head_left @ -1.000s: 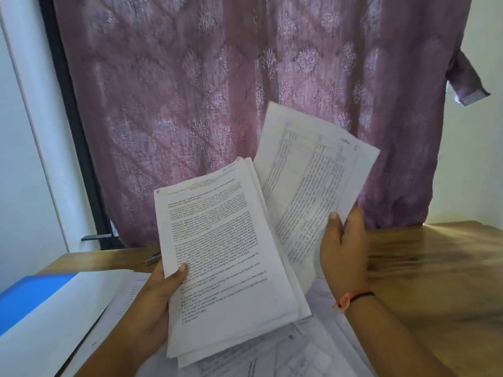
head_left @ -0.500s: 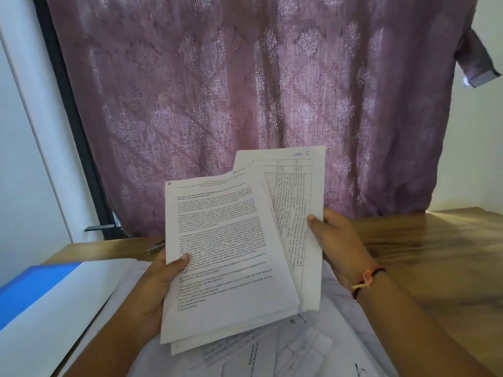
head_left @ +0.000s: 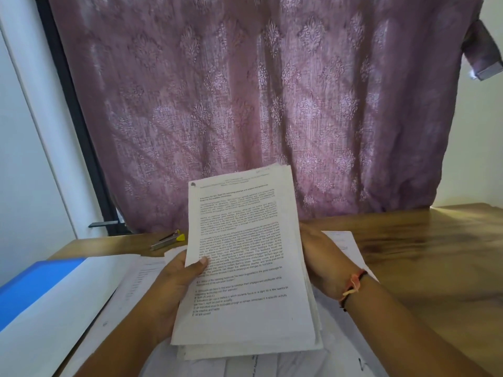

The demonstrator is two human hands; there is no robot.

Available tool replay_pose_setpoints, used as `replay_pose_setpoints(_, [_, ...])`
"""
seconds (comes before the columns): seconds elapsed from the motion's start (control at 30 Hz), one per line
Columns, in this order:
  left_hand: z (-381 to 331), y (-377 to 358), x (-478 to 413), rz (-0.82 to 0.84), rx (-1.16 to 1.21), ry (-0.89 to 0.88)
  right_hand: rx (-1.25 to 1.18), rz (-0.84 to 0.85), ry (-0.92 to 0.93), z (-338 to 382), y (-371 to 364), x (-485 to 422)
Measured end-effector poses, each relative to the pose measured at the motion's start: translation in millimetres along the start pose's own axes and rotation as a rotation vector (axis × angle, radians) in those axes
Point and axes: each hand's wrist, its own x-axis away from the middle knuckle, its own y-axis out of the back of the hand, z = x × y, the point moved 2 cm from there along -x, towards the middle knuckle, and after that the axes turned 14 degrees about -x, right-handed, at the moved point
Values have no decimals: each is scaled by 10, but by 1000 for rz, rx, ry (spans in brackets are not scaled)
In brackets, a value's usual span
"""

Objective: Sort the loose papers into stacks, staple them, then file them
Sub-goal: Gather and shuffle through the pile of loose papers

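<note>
A stack of printed white papers is held upright over the wooden table. My left hand grips its left edge, thumb on the front page. My right hand, with a thread band on the wrist, holds the right edge from behind; its fingers are mostly hidden by the sheets. More loose papers lie flat on the table under and beside the stack. A metal stapler with a yellow part lies on the table to the left of the stack.
A blue file folder with white sheets on it lies at the near left. A mauve patterned cloth hangs behind the table's far edge. A white wall and a dark frame stand at the left.
The table-printed sheet held out by my right hand has been slid in behind the stack, and the pages now sit squared together. The stack has shifted right, uncovering the stapler.
</note>
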Motion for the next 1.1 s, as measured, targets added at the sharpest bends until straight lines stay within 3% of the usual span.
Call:
replay_pose_setpoints(0.13, [-45,-5,1,-132,-45,-112,-120,53,-98,-36,38,-10])
replay_pose_setpoints(0.27, [-148,16,4,-176,-16,-227,297,49,163,-88,-1,-10])
replay_pose_setpoints(0.43, [-273,61,40,-95,3,-374,224,-37,340,-26,-32,15])
replay_pose_setpoints(0.6, [-144,-69,70,-74,-107,-294,347,5,348,-140,-4,7])
replay_pose_setpoints(0.77, [-169,-38,38,-95,-86,-306,316,-30,424,-92,-32,-21])
replay_pose_setpoints(0.93, [-90,-1,9,-106,-122,-252,412,-25,287,-235,122,-71])
replay_pose_setpoints(1.1, [-42,19,-40,-114,-135,-227,320,-74,222,-151,236,-92])
